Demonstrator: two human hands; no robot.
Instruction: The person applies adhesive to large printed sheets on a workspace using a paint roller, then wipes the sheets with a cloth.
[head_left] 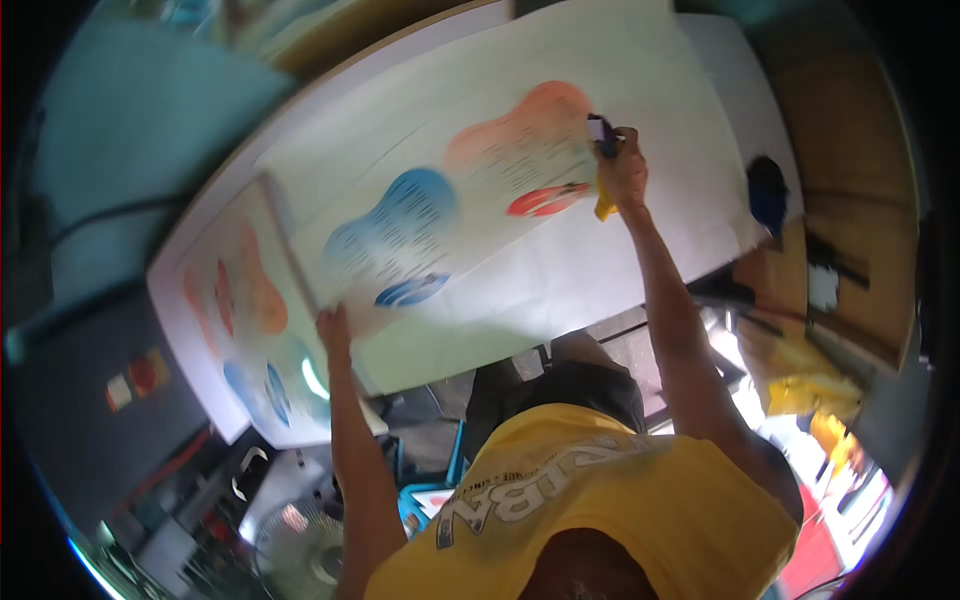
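Note:
A large pale sheet (520, 260) printed with blue and orange shapes and lines of text covers most of the table. My right hand (622, 170) is closed around a dark purple and white tool (602, 134) over the sheet's right part, beside the orange print. A yellow piece (605, 200) shows just under that hand. At the sheet's left edge is my left hand (334, 325), fingers together near the border; whether it pinches the edge is too blurred to tell. Left of it lies a second printed panel (250, 310) with similar orange and blue shapes.
A dark blue object (767, 195) rests at the table's right end. Wooden shelving (850, 200) stands at the right. Below the table's left end are a round fan (305, 545) and a blue-edged item (410, 505). A dark surface (80, 400) lies at far left.

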